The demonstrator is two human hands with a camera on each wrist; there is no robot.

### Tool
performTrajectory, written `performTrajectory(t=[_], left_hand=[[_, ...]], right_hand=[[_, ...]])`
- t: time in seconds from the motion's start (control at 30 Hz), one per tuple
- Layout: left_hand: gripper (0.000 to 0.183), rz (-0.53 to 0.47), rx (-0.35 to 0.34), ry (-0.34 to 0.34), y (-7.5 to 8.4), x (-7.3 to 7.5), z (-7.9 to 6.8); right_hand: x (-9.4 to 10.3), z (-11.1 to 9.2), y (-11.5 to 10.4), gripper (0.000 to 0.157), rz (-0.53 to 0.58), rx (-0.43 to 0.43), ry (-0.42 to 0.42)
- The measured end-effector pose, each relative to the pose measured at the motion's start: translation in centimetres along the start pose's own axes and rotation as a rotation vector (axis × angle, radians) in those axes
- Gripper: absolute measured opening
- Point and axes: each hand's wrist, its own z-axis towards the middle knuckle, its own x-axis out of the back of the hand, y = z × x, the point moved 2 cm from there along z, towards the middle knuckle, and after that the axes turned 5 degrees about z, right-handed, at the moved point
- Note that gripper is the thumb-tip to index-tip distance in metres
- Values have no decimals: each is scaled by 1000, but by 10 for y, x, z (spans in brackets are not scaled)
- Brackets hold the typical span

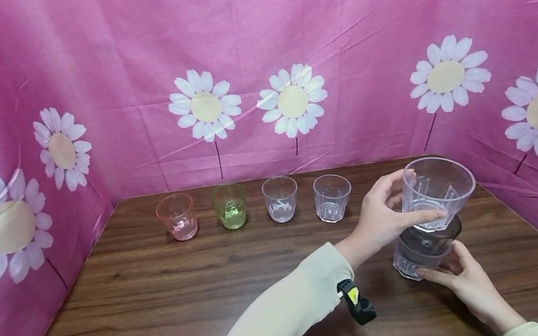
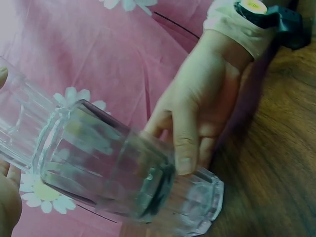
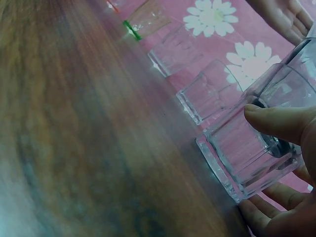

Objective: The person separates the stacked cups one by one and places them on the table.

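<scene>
My left hand (image 1: 381, 215) grips a clear tumbler (image 1: 441, 181) with thumb and fingers on opposite sides, at the right of the table in the head view. Directly under it is a smoky grey tumbler (image 1: 426, 247), nested in a lower clear tumbler (image 1: 406, 267). The upper tumbler's base overlaps the grey one's rim in the head view. My right hand (image 1: 472, 283) holds the lower clear tumbler, thumb in front. In the left wrist view the grey tumbler (image 2: 86, 158) stands well out of the lower clear one (image 2: 200, 205).
Along the table's back edge, from left to right, stand a red-tinted tumbler (image 1: 181, 219), a green one (image 1: 230, 208) and two clear ones (image 1: 281, 200) (image 1: 332, 199). A pink cloth (image 1: 231, 12) with white flowers hangs around the brown wooden table (image 1: 164, 306).
</scene>
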Motion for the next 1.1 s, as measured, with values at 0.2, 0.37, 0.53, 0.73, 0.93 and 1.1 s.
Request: performTrajectory(t=[0.2,0.37,0.53,0.73,0.93,1.1], left_hand=[[71,-54,-10,24,4,14,2],[71,-90,8,32,-1,29,0],[73,-111,11,51,-6,47,-4],[71,-123,3,96,-8,67,-10],[68,-73,29,118,-11,89,-20],[68,-71,55,105,-16,105,-32]], right_hand=[[1,0,0,69,23,-2,-10],[1,0,0,70,13,-12,0],[0,0,0,70,1,-12,7],[0,0,-1,69,-7,-7,14],[0,0,-1,70,-5,-3,15],[0,0,0,70,3,-1,8]])
